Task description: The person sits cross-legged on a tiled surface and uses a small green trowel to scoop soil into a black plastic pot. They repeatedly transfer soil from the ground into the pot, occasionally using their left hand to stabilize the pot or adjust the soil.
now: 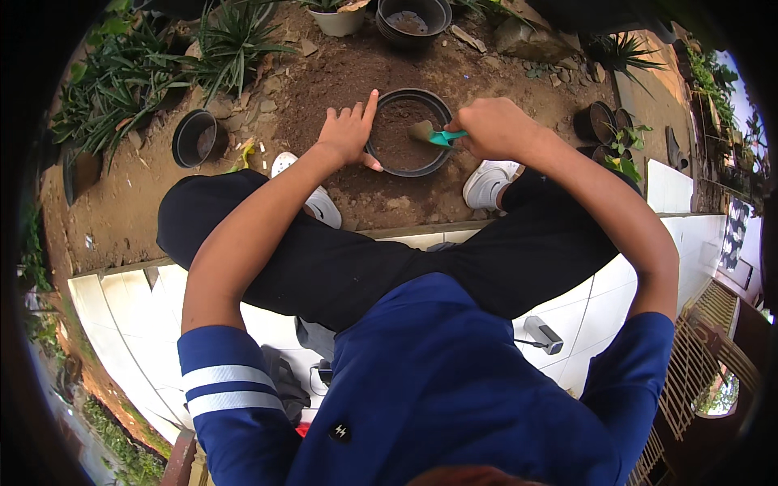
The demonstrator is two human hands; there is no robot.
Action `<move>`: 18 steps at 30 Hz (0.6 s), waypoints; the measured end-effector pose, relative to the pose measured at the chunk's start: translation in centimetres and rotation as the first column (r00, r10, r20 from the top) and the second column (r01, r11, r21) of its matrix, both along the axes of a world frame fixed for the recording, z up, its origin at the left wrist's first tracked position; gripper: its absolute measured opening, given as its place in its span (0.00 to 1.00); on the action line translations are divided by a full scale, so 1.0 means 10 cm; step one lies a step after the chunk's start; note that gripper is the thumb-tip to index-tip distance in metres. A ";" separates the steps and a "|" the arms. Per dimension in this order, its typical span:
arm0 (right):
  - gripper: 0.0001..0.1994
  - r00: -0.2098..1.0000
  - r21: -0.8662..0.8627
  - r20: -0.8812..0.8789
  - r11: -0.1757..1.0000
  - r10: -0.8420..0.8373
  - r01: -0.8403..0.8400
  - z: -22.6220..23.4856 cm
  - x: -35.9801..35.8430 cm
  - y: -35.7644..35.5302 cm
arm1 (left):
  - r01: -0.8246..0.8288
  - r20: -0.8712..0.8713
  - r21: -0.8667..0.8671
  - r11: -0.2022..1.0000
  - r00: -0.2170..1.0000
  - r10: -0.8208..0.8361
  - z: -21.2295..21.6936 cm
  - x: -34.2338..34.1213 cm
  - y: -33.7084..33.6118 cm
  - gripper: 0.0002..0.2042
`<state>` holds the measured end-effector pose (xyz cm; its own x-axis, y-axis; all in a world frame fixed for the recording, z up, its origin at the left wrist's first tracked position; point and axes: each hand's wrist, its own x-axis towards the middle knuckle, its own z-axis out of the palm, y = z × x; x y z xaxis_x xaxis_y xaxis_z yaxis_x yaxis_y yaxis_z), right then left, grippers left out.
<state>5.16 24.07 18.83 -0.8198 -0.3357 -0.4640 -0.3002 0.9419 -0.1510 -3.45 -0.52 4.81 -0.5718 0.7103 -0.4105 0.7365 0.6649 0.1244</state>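
A round black plant pot (415, 172) stands on the ground between my feet, with dark brown soil (392, 134) inside it. My left hand (348, 134) rests against the pot's left rim, its thumb and fingers spread apart. From the right, my right hand (493, 130) grips the teal handle of a small garden trowel (438, 138). The trowel's blade, dulled with soil, tilts into the pot over the right part of the soil. Its tip is at or just above the soil; I cannot tell which.
Loose dark soil (312, 101) lies around the pot. Beyond it stand another black pot (413, 36) and a pale planter (336, 22). An upright black pot (197, 139) sits to the left, several more (596, 123) to the right. Spiky plants (235, 50) grow at the far left. White tiles (130, 304) lie beneath me.
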 end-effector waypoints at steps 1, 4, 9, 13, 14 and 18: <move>0.15 1.000 -0.005 -0.006 1.000 -0.007 0.007 -0.02 0.01 0.01 | 0.002 -0.004 -0.010 1.000 1.000 -0.002 0.03 0.03 0.01 0.76; 0.16 0.999 -0.016 0.050 1.000 -0.012 0.013 -0.28 0.08 0.10 | 0.033 0.005 0.034 0.999 0.999 -0.034 0.02 0.00 0.07 0.77; 0.11 0.994 0.019 0.057 0.995 0.094 -0.095 -0.06 -0.03 0.11 | 0.026 0.074 -0.045 0.999 0.997 -0.023 0.07 0.00 0.10 0.76; 0.08 0.998 -0.008 0.049 0.999 0.044 -0.044 -0.07 -0.01 0.12 | 0.017 0.068 -0.045 0.999 0.998 -0.014 0.11 0.04 0.06 0.78; 0.07 0.999 -0.045 0.031 0.999 0.022 -0.021 -0.29 0.07 0.15 | 0.013 0.055 -0.041 0.999 0.998 -0.011 0.11 0.02 0.07 0.78; 0.07 0.999 -0.067 0.023 0.997 0.031 -0.029 -0.24 0.05 0.04 | -0.009 0.096 -0.052 0.999 0.995 0.014 0.12 0.07 0.06 0.76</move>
<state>5.62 24.52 16.41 -0.7976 -0.3909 -0.4594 -0.3236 0.9200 -0.2211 -2.80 0.10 6.04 -0.5361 0.6806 -0.4994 0.7150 0.6806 0.1599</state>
